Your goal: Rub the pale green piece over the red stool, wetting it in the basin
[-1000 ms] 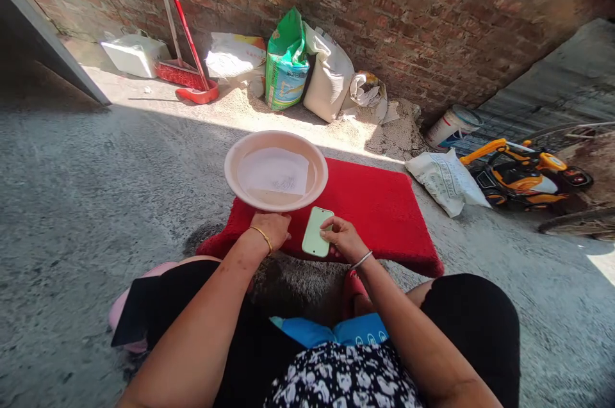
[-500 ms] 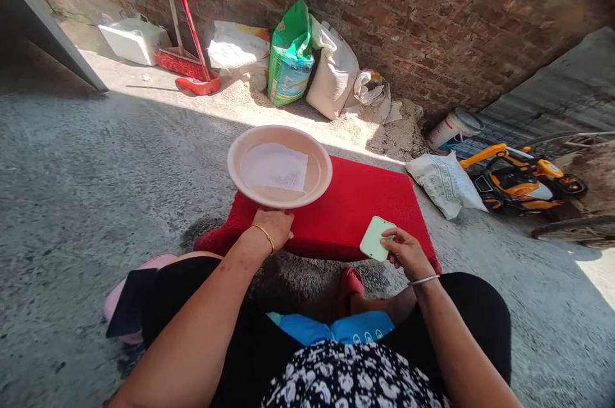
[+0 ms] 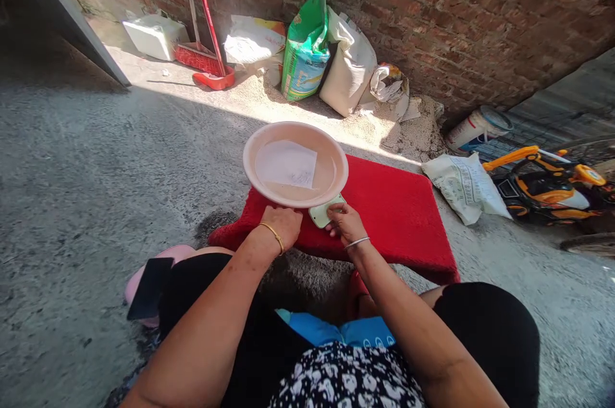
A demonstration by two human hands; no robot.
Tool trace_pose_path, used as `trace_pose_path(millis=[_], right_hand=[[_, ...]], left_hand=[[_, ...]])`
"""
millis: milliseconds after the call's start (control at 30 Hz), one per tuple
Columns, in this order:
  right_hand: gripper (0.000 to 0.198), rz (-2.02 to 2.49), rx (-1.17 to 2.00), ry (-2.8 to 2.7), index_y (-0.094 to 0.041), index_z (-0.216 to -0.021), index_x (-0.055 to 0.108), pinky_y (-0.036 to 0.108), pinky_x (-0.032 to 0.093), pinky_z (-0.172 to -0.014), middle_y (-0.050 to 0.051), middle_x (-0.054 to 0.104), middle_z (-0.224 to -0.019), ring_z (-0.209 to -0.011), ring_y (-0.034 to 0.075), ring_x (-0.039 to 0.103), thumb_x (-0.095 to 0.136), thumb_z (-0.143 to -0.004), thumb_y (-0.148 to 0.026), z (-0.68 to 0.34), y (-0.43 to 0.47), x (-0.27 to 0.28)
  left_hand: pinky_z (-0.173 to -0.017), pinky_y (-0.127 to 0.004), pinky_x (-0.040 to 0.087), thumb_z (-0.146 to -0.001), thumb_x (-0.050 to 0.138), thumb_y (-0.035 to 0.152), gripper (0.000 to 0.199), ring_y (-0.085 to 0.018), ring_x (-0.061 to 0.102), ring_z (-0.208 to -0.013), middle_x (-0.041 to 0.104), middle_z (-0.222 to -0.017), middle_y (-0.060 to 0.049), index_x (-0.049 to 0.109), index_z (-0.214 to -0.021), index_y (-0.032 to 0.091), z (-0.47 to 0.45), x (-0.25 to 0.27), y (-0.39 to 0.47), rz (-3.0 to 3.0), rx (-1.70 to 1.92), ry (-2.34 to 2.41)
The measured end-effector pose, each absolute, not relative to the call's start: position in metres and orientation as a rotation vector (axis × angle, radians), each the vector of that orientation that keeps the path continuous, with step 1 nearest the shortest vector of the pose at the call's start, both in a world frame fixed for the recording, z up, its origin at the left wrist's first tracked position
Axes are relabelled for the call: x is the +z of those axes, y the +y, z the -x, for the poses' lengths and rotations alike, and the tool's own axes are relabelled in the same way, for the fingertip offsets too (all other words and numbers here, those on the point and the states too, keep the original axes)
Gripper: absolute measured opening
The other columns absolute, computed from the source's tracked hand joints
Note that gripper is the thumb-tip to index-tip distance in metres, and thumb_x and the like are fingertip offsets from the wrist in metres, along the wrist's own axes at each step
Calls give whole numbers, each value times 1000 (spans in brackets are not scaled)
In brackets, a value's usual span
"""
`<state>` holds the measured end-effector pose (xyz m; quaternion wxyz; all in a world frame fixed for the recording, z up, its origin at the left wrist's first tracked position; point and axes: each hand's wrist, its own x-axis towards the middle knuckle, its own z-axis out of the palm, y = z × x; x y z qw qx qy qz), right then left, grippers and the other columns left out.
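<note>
A pale pink basin [image 3: 331, 191] stands on the red cloth-covered stool [image 3: 398, 203], with a white paper sheet [image 3: 286, 163] bearing dark marks lying in it. My left hand [image 3: 282, 227] is closed at the basin's near rim; its fingertips are hidden from me. Just to its right, my right hand [image 3: 346, 223] pinches a flat, light green case [image 3: 319, 214] with rounded corners. The case's far edge passes out of sight below the basin's rim.
Along the brick wall stand a white box [image 3: 156, 36], a red broom [image 3: 198, 57] with a dustpan [image 3: 214, 79], a green sack [image 3: 305, 52] and a pale sack [image 3: 348, 72]. To the right are a bucket [image 3: 478, 129], another bag [image 3: 466, 187] and a yellow toy excavator [image 3: 542, 184].
My right hand has carried the light green case leftward, from over the stool's right side to the basin's near rim. My left hand stays by the basin. The view has shifted slightly.
</note>
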<state>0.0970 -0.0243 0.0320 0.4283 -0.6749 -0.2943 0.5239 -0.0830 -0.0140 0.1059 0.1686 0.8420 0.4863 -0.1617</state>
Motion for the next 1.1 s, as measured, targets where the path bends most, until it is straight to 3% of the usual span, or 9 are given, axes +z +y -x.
trace_pose_path(millis=[233, 367, 700, 967, 1100], right_hand=[[24, 1791, 1273, -903, -21, -80, 47, 16, 31, -26, -9, 49, -41, -30, 9, 46, 61, -60, -25, -126, -33, 36], [29, 1852, 1258, -892, -21, -81, 48, 17, 31, -26, -8, 50, -40, -30, 10, 45, 64, -57, -27, -176, -58, 42], [35, 2016, 951, -686, -19, -85, 51, 17, 25, -27, -8, 46, -38, -28, 8, 39, 66, -55, -30, -275, -126, 60], [32, 1664, 1468, -1032, -21, -84, 51, 16, 25, -29, -10, 46, -45, -32, 6, 40, 65, -61, -37, -151, -83, 46], [27, 1641, 1562, -1122, -21, -82, 52, 17, 25, -31, -10, 47, -48, -32, 6, 40, 64, -61, -33, -143, -77, 37]], left_hand=[[-89, -43, 45, -86, 50, 33, 30, -28, 60, -107, 64, -118, -14, 61, -110, 20, 80, 103, -13, -2397, -450, 1370], [-88, -41, 46, -86, 51, 34, 30, -27, 61, -107, 66, -112, -14, 61, -110, 20, 78, 102, -11, -2412, -464, 1364], [-88, -42, 48, -87, 52, 33, 32, -30, 61, -108, 64, -116, -17, 63, -111, 16, 72, 107, -14, -2450, -499, 1305], [-87, -41, 48, -87, 51, 30, 33, -29, 61, -107, 63, -117, -19, 60, -115, 15, 60, 100, -10, -2476, -556, 1276], [-89, -39, 48, -87, 50, 30, 33, -28, 60, -109, 63, -117, -18, 59, -115, 15, 53, 99, -7, -2484, -570, 1269]])
